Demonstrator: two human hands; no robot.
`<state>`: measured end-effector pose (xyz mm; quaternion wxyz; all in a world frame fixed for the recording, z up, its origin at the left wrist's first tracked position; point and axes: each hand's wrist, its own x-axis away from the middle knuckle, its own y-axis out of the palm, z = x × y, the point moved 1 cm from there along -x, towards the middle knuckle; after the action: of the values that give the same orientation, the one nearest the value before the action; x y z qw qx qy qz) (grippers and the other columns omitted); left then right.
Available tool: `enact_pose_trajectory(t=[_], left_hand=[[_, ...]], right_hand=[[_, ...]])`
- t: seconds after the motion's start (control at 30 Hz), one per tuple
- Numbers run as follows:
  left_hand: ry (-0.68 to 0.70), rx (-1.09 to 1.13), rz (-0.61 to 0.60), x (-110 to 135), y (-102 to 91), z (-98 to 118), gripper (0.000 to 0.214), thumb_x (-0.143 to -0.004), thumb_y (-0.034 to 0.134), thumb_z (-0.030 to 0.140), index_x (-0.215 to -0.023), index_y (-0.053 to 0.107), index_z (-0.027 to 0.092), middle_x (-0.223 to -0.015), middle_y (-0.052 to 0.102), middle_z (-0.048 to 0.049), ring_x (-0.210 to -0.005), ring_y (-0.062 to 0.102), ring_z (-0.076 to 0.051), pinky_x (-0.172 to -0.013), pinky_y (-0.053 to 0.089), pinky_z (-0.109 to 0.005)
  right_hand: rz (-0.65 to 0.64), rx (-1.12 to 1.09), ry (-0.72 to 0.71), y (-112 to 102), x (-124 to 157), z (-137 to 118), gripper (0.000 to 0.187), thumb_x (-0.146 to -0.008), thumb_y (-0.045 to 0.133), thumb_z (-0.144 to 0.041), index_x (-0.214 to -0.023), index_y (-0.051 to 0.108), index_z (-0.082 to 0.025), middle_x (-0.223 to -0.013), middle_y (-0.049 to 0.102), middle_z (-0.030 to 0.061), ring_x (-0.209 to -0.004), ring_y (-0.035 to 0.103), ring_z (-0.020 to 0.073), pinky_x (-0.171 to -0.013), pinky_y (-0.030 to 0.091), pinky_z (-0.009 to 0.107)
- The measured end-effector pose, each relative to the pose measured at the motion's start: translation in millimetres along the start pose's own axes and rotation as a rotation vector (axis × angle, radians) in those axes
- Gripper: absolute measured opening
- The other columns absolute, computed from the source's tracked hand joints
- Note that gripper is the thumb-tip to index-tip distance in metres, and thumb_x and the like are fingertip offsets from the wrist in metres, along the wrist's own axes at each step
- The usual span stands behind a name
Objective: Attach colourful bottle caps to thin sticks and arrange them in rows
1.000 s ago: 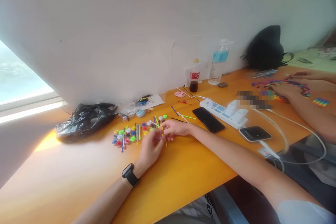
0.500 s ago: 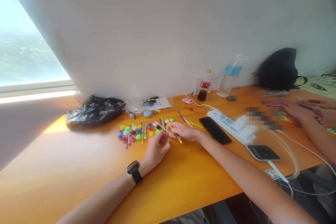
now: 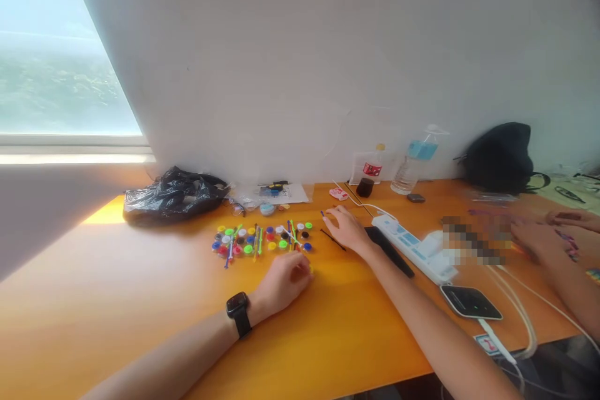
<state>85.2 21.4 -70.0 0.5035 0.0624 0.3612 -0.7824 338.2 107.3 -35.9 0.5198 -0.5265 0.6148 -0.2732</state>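
Observation:
My left hand (image 3: 284, 282), with a black watch (image 3: 238, 312) on its wrist, rests on the table with fingers curled. A small yellow piece (image 3: 311, 269) shows at its fingertips; its full shape is hidden. Just behind are colourful round pieces (image 3: 248, 249) in clusters, with thin arrow-tipped sticks (image 3: 229, 249) lying across them. My right hand (image 3: 345, 229) reaches down beside the phone, fingers stretched and apart. A blue stick end (image 3: 322, 213) pokes out by its fingertips, and a dark thin stick (image 3: 332, 239) lies just below them.
A black phone (image 3: 389, 251) and white power strip (image 3: 405, 245) lie right of my right hand. Behind stand a cola bottle (image 3: 372, 170) and a water bottle (image 3: 403, 175). A black plastic bag (image 3: 175, 197) sits at left. Another person's hands (image 3: 539, 237) work at right.
My right hand has left my left hand and moved right, over the sticks by the phone. A white stick now lies across the right cluster. The view has tilted up slightly.

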Motion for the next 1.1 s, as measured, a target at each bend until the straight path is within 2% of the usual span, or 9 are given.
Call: enact_pose_trajectory(t=[0.1, 0.23, 0.33, 0.43, 0.53, 0.67, 0.83, 0.97, 1.1], left_hand=[[0.059, -0.041, -0.061, -1, 0.6, 0, 0.005, -0.091, 0.067, 0.020, -0.087, 0.069, 0.021, -0.092, 0.074, -0.0046, -0.085, 0.064, -0.020, -0.079, 0.051, -0.031], [0.117, -0.087, -0.132, -2, -0.4, 5, 0.012, -0.096, 0.062, 0.022, -0.093, 0.073, 0.024, -0.096, 0.075, -0.0058, -0.092, 0.066, -0.023, -0.086, 0.054, -0.037], [0.205, -0.147, -0.194, -1, -1.1, 11, 0.023, -0.095, 0.063, 0.025, -0.117, 0.072, 0.027, -0.120, 0.073, -0.0089, -0.117, 0.062, -0.028, -0.103, 0.052, -0.046], [0.243, -0.249, -0.184, 1, -1.5, 15, 0.053, -0.091, 0.068, 0.027, -0.143, 0.057, 0.028, -0.148, 0.057, -0.0121, -0.137, 0.048, -0.035, -0.114, 0.043, -0.056], [0.259, -0.267, -0.192, 2, -2.2, 20, 0.055, -0.091, 0.067, 0.026, -0.145, 0.055, 0.028, -0.148, 0.056, -0.0122, -0.132, 0.049, -0.034, -0.112, 0.045, -0.054], [0.322, -0.251, -0.354, 4, -2.5, 28, 0.040, -0.093, 0.067, 0.037, -0.132, 0.065, 0.027, -0.131, 0.067, -0.0104, -0.115, 0.057, -0.031, -0.104, 0.048, -0.048], [0.253, -0.388, -0.340, 4, -2.3, 27, 0.070, -0.094, 0.061, 0.057, -0.153, 0.046, 0.022, -0.160, 0.042, -0.0188, -0.125, 0.050, -0.040, -0.107, 0.041, -0.061], [0.283, -0.345, -0.352, 4, -2.1, 27, 0.061, -0.095, 0.062, 0.050, -0.148, 0.050, 0.023, -0.153, 0.051, -0.0155, -0.120, 0.052, -0.036, -0.106, 0.044, -0.054], [0.298, -0.316, -0.351, 3, -2.2, 28, 0.053, -0.094, 0.064, 0.045, -0.142, 0.055, 0.023, -0.145, 0.059, -0.0124, -0.115, 0.053, -0.033, -0.103, 0.045, -0.049]], right_hand=[[-0.099, 0.033, -0.050, 12, 2, 4, 0.038, -0.104, 0.046, -0.039, -0.126, 0.070, -0.019, -0.124, 0.067, 0.0153, -0.120, 0.059, 0.0287, -0.105, 0.040, 0.038], [-0.144, 0.031, -0.082, 23, 0, 12, 0.035, -0.105, 0.047, -0.036, -0.118, 0.073, -0.016, -0.120, 0.069, 0.0152, -0.119, 0.059, 0.0278, -0.106, 0.040, 0.038], [-0.114, 0.024, -0.083, 25, -3, 16, 0.030, -0.103, 0.051, -0.035, -0.111, 0.074, -0.016, -0.115, 0.070, 0.0142, -0.114, 0.061, 0.0264, -0.104, 0.042, 0.036], [-0.084, -0.002, -0.107, 25, -6, 17, 0.029, -0.102, 0.052, -0.032, -0.109, 0.073, -0.015, -0.111, 0.070, 0.0132, -0.109, 0.063, 0.0247, -0.101, 0.044, 0.034], [-0.061, -0.016, -0.116, 24, -7, 20, 0.029, -0.102, 0.052, -0.028, -0.117, 0.072, -0.013, -0.115, 0.070, 0.0136, -0.109, 0.063, 0.0242, -0.101, 0.044, 0.034], [-0.089, -0.003, -0.106, 26, -7, 24, 0.026, -0.099, 0.052, -0.019, -0.112, 0.074, -0.013, -0.112, 0.072, 0.0129, -0.108, 0.064, 0.0243, -0.101, 0.044, 0.034], [-0.090, -0.038, -0.115, 25, -9, 23, 0.029, -0.097, 0.049, -0.012, -0.110, 0.075, -0.013, -0.111, 0.073, 0.0118, -0.107, 0.064, 0.0239, -0.100, 0.045, 0.034], [-0.012, -0.063, -0.080, 10, -13, 29, 0.037, -0.094, 0.044, -0.006, -0.116, 0.073, -0.015, -0.118, 0.072, 0.0120, -0.113, 0.064, 0.0233, -0.102, 0.045, 0.033], [0.108, 0.005, 0.015, -10, -18, 49, 0.042, -0.091, 0.042, -0.003, -0.118, 0.072, -0.014, -0.121, 0.072, 0.0128, -0.113, 0.064, 0.0247, -0.101, 0.046, 0.034]])
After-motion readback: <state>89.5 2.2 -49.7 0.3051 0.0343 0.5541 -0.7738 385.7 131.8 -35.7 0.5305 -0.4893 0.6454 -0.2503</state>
